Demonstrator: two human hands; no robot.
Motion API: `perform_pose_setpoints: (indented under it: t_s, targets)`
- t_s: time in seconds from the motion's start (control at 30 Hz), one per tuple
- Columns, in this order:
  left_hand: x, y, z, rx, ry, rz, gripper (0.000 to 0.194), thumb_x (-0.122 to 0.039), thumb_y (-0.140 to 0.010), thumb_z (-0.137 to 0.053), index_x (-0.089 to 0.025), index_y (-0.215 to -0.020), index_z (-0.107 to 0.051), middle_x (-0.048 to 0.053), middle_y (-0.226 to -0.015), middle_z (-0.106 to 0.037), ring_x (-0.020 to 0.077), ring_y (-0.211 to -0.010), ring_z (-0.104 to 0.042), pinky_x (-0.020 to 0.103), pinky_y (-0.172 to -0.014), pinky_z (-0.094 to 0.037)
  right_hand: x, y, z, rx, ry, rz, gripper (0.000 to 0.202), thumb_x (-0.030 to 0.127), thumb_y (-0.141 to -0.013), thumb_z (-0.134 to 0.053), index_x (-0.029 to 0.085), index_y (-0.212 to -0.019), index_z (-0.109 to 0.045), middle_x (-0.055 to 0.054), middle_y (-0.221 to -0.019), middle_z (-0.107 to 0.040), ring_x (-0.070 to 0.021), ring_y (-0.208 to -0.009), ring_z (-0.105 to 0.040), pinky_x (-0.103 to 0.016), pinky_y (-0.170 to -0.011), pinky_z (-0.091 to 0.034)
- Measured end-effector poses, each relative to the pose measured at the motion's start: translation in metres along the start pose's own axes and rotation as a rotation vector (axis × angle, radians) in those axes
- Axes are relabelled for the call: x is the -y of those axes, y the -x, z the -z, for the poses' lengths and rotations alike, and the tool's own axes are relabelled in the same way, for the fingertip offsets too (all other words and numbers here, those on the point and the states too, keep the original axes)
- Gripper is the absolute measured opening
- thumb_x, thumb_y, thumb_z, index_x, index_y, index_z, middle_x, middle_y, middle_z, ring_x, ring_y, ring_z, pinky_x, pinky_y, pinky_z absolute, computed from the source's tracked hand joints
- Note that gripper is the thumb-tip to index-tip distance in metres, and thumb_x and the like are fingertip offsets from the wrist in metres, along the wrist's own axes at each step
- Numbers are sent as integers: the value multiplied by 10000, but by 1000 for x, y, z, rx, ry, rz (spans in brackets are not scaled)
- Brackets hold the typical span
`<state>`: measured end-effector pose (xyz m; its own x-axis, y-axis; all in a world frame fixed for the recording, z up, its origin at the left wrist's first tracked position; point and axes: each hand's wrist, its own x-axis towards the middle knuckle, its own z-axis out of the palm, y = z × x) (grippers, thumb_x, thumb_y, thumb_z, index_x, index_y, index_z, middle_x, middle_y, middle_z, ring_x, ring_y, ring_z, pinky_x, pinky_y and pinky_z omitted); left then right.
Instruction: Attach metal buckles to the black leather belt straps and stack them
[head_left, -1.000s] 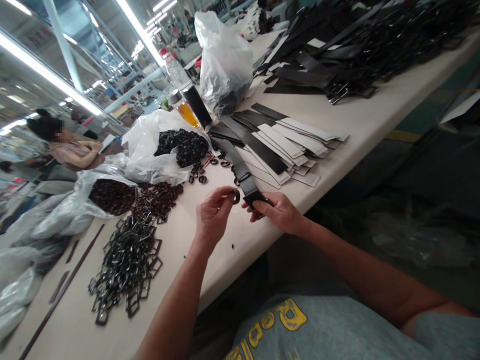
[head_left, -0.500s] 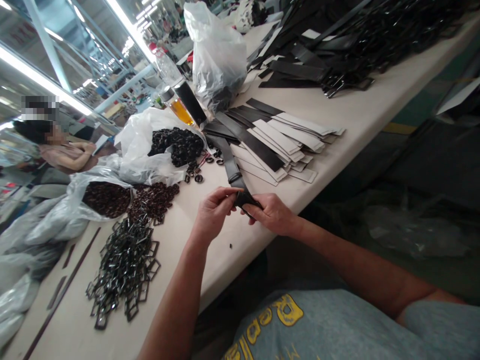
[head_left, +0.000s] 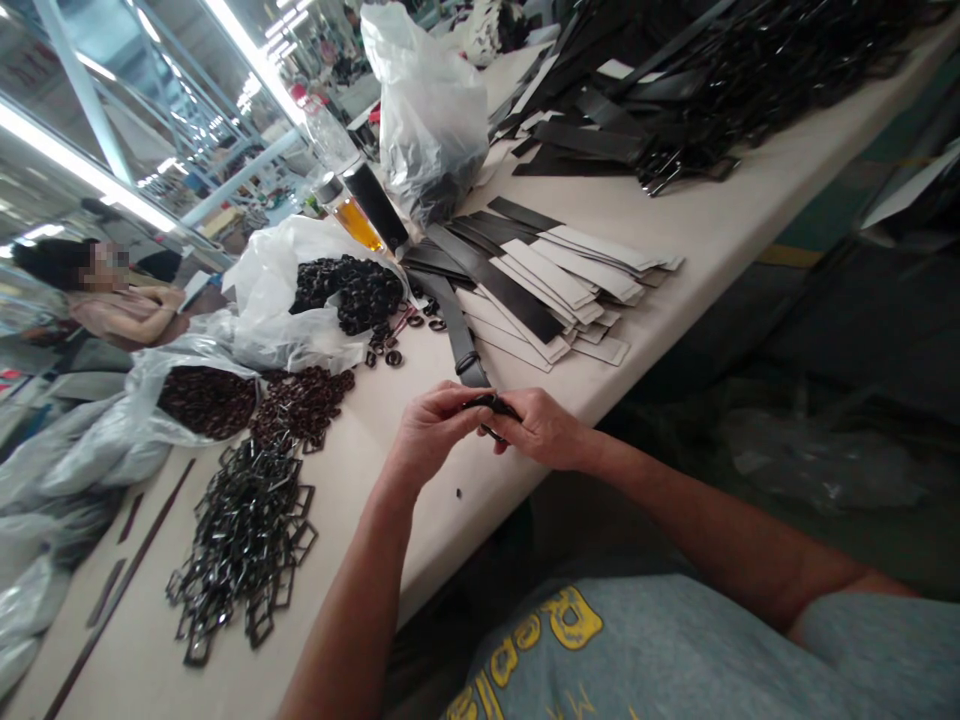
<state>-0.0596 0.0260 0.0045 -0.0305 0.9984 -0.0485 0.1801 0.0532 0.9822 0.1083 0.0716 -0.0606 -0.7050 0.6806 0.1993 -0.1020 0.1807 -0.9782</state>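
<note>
With grip of left hand and right hand clamped on the strap, press evenly, avoid twisting.

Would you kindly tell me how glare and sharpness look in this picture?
Head view: the ceiling tube glares white; head view: the frame pile glints; head view: the dark piece between left hand and right hand shows little detail; head view: the co-worker looks soft.

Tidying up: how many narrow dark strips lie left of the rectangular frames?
3: one long strip reaching toward the picture's lower-left corner, with an upper short strip and a lower short strip left of it. Bags may hide others.
</note>
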Motion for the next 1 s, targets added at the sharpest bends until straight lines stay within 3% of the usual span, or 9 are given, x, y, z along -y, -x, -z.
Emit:
perform_pose_setpoints:
  t_s: [0.1, 0.27, 0.47, 0.63, 0.73, 0.83, 0.93, 1.0]
  targets:
    - [2, 0, -6, 10, 27, 14, 227, -283, -660, -844, -183, -860, -806, 12, -750, -637, 109, -616, -582, 245, -574, -486, 4, 1, 4, 26, -111, 7, 330, 443, -916, -592, 118, -931, -645, -57, -832, -670, -144, -626, -677, -241, -567, -553]
    - [5, 4, -18, -116, -104, -90, 142, -269, -695, -811, -192, -790, -737, -14, -734, -629, 106, -614, -571, 229, -575, -478, 6, 1, 10, 43, -245, -21, 296, 429, -876, -612, 134, -889, -612, -24, -775, -628, -159, -655, -676, -260, -591, -577]
    - [-7, 12, -10, 37, -338, -210, 128, -247, -858, -677, -216, -922, -784, 41, -860, -654, 147, -743, -630, 261, -677, -501, 4, 2, 6, -69, -278, -12, 500, 627, -839, -639, 127, -835, -627, -18, -684, -618, -140, -562, -637, -243, -509, -541]
    - [-10, 11, -3, 119, -389, -191, 160, -304, -904, -653, -199, -891, -773, 48, -828, -660, 162, -776, -632, 276, -712, -490, 10, 3, 2, -107, -228, -7, 516, 652, -836, -641, 140, -787, -619, -9, -646, -605, -131, -551, -613, -237, -496, -520]
    - [-3, 9, -10, 87, -229, -106, 171, -354, -860, -700, -186, -874, -724, 25, -773, -664, 148, -710, -635, 265, -666, -499, 11, 2, 2, -146, -249, -2, 506, 643, -844, -636, 143, -769, -620, -9, -652, -609, -120, -546, -588, -240, -508, -522]
    - [7, 5, -20, -108, 36, -15, 290, -417, -770, -778, -186, -822, -611, -19, -688, -648, 113, -602, -619, 225, -583, -488, 12, 2, 4, -201, -278, 0, 505, 645, -844, -628, 147, -757, -626, -16, -659, -620, -120, -554, -580, -244, -521, -520]
    - [13, -5, -23, -303, 250, 79, 394, -529, -766, -753, -186, -870, -590, 5, -797, -688, 102, -632, -650, 209, -597, -509, 13, 4, 5, -236, -280, 2, 484, 619, -865, -611, 141, -797, -648, -39, -705, -655, -126, -575, -593, -254, -551, -513]
    - [13, -14, -22, -314, 416, 171, 458, -603, -804, -682, -182, -972, -616, 48, -912, -719, 124, -723, -693, 227, -653, -543, 13, 7, 6, -226, -267, -1, 453, 582, -879, -607, 137, -813, -656, -45, -705, -664, -129, -578, -600, -253, -558, -505]
